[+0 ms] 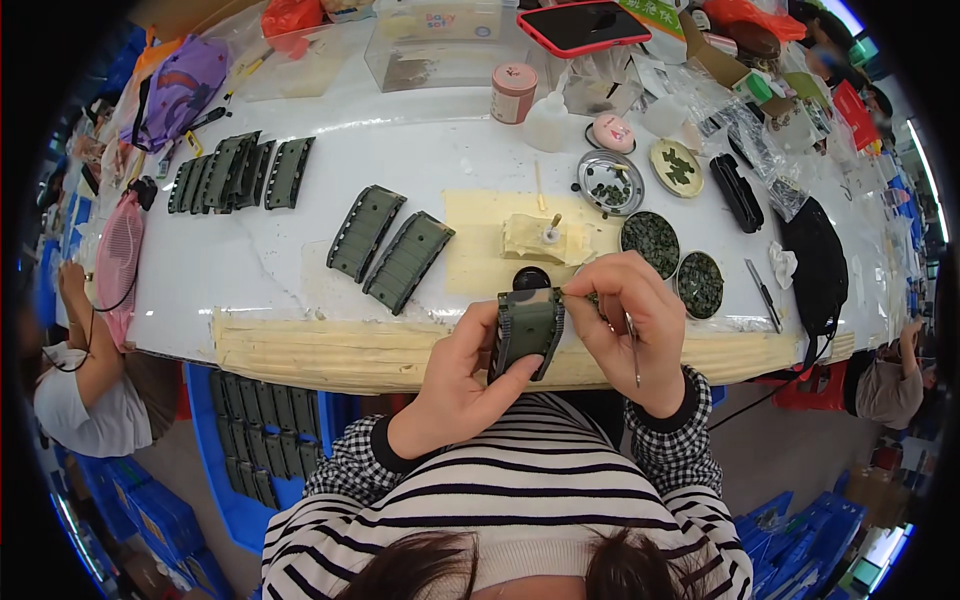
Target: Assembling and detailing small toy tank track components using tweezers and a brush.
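Note:
My left hand (455, 395) grips a curved dark green panel (530, 330) with ridged edges, holding it upright at the table's front edge. My right hand (640, 320) is closed, its thumb and forefinger pinched at the panel's upper right corner. Any small piece between those fingertips is too small to make out. A thin metal tool (635, 355) is tucked in the same hand and points down. Just beyond the panel sits a small round black container (531, 279). Farther off, a taped block (535, 240) with a small upright peg rests on yellow tape.
Two similar panels (365, 230) lie to the left, with several more (225, 175) beyond. Round tins of small green pieces (650, 240) stand at the right, near a knife (763, 297) and black mask (815, 265). A blue crate (235, 500) holds panels below; co-workers sit either side.

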`<state>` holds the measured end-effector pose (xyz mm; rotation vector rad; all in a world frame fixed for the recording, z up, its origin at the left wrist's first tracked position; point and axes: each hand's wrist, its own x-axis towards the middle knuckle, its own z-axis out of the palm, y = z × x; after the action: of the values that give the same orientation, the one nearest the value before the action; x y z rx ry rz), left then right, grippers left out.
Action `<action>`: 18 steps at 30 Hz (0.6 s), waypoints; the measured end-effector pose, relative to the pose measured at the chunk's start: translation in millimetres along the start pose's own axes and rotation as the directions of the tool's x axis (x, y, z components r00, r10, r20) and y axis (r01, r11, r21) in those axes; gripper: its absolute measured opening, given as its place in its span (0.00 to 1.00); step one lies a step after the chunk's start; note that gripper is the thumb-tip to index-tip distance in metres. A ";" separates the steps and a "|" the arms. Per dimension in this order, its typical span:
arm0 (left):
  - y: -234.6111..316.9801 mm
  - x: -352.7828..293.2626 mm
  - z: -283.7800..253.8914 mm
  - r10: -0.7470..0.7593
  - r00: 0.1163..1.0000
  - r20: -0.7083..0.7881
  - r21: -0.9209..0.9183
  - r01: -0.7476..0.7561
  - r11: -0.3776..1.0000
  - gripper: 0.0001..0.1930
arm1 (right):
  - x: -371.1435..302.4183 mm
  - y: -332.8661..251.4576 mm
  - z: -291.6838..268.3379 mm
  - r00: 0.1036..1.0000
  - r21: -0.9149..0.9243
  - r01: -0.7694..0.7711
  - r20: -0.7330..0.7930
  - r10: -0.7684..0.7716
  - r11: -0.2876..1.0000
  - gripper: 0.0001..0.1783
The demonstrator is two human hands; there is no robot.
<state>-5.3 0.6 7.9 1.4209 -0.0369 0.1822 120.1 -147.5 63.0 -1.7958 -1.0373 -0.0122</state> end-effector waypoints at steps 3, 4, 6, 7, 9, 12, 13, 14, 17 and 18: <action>3.1 -3.4 -0.5 -0.043 0.999 -0.031 0.070 0.045 0.997 0.23 | 0.7 1.7 1.0 0.998 -0.068 0.067 0.015 -0.066 0.995 0.12; 4.4 -3.8 0.6 -0.016 0.998 -0.058 0.118 0.023 0.993 0.23 | 0.7 3.2 1.5 0.994 -0.098 0.112 0.017 -0.111 0.989 0.13; 5.2 -2.3 2.3 0.043 0.994 -0.095 0.207 -0.023 0.978 0.23 | 0.0 5.5 1.8 0.980 -0.171 0.196 0.021 -0.196 0.965 0.14; 4.6 -2.1 1.7 0.045 0.995 -0.086 0.213 -0.026 0.977 0.24 | -0.5 5.2 0.9 0.976 -0.205 0.217 0.040 -0.214 0.954 0.15; 3.8 -2.0 -0.2 0.051 0.996 -0.069 0.230 -0.034 0.973 0.24 | -0.5 4.1 -1.8 0.965 -0.268 0.263 0.079 -0.251 0.927 0.16; 5.3 -3.1 -0.4 0.032 0.997 -0.065 0.152 -0.021 0.988 0.25 | -3.7 3.7 -3.5 0.959 -0.317 0.281 0.120 -0.255 0.906 0.16; 5.3 -3.0 0.0 0.036 0.997 -0.070 0.153 -0.025 0.988 0.25 | -4.3 4.7 -3.9 0.961 -0.295 0.276 0.121 -0.250 0.915 0.17; 5.0 -2.5 0.8 0.039 0.996 -0.074 0.154 -0.027 0.988 0.25 | -5.6 6.1 -4.0 0.962 -0.274 0.269 0.123 -0.244 0.923 0.17; 4.0 -3.8 -0.3 0.020 0.997 -0.078 0.185 -0.005 0.983 0.24 | -9.3 7.3 -1.9 0.972 -0.222 0.227 0.117 -0.205 0.948 0.17; 3.5 -4.1 -0.8 0.009 0.997 -0.076 0.200 0.006 0.980 0.24 | -10.5 7.3 -1.0 0.976 -0.208 0.209 0.113 -0.188 0.956 0.17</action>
<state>-10.0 1.4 10.6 1.6134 0.0447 0.2473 118.7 -155.7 53.4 -1.8953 -1.3229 -0.1755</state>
